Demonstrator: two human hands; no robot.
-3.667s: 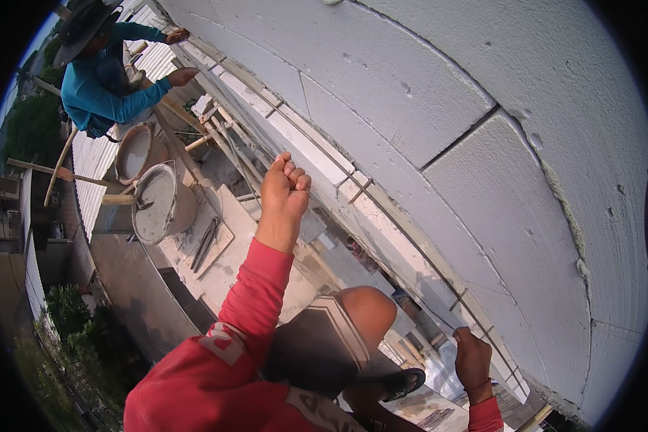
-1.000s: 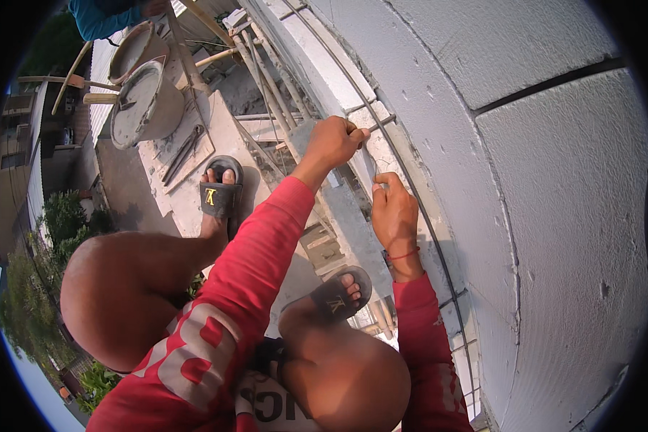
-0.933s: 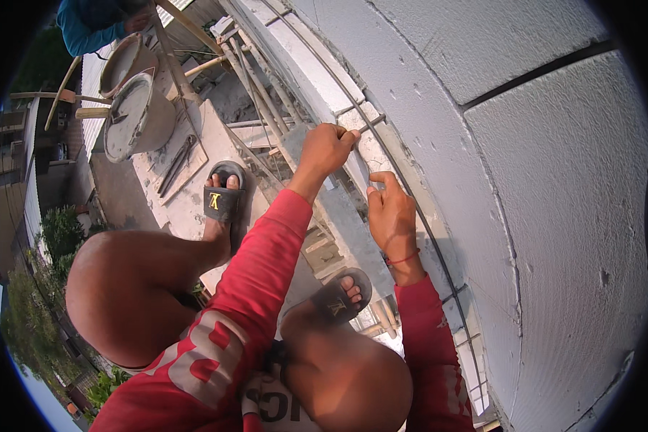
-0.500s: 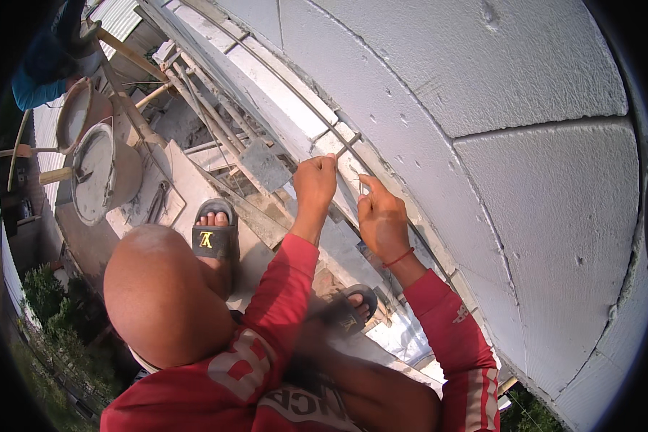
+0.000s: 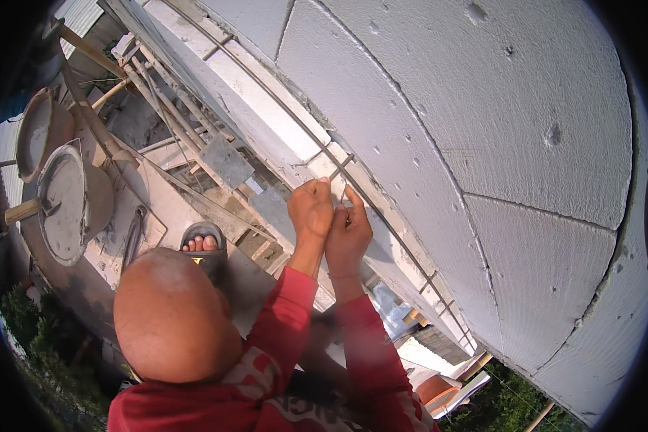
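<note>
My left hand (image 5: 312,214) is closed, its thumb and finger pinching the near end of a short steel crossbar (image 5: 344,163). That crossbar meets a long thin steel bar (image 5: 306,128) running along a ledge of white blocks (image 5: 263,108). Close beside it, my right hand (image 5: 348,236) is also closed, its fingertips on a thin piece of wire (image 5: 343,193) just below the crossing. Much of the wire is hidden by the fingers, and the two hands nearly touch.
A white block wall (image 5: 439,137) rises on the right. At left, a bucket of grey mortar (image 5: 68,205) stands on the boards beside another bucket (image 5: 39,137). Tongs-like metal tools (image 5: 134,237) lie nearby. Wooden poles (image 5: 169,108) run past the ledge, and my sandalled foot (image 5: 203,241) rests on the platform.
My right hand has moved left, close against my left hand. The view has shifted, so the buckets appear farther left and lower. The person at the upper left is mostly out of view.
</note>
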